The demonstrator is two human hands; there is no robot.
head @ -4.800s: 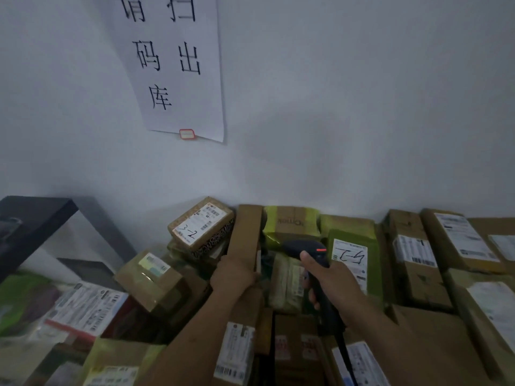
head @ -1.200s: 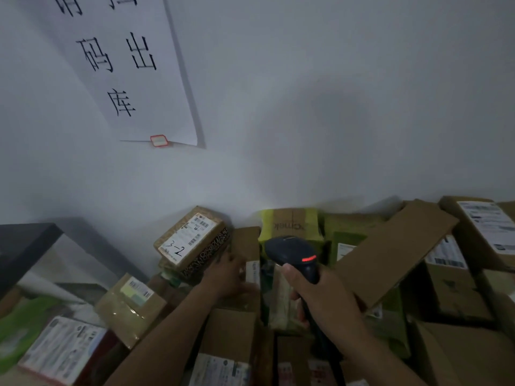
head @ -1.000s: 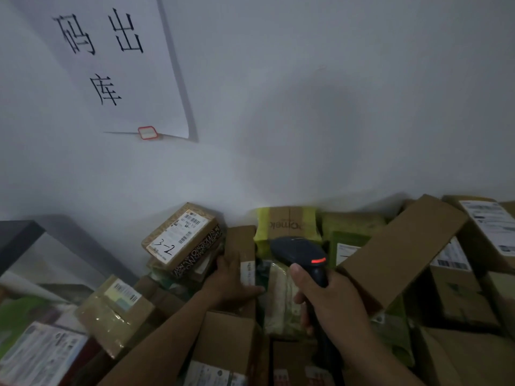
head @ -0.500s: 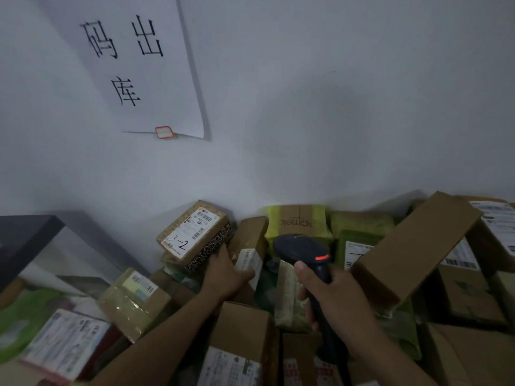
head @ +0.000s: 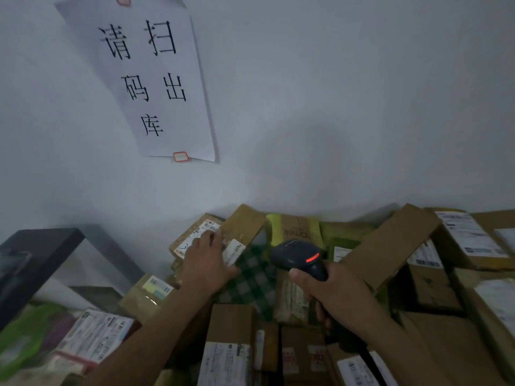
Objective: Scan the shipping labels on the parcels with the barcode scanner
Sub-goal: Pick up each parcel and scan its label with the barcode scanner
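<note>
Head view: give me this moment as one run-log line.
left hand: on narrow cardboard box, grip unclear | right hand: grips barcode scanner, red indicator lit | shipping label: visible beside left thumb

Left grip [head: 207,264] flat, right grip [head: 335,292] clenched

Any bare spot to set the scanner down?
None between the parcels; they pack tight from wall to near edge. Flattest free patches: the plain box top right of the right hand gripping the scanner, and the black shelf top far left.
</note>
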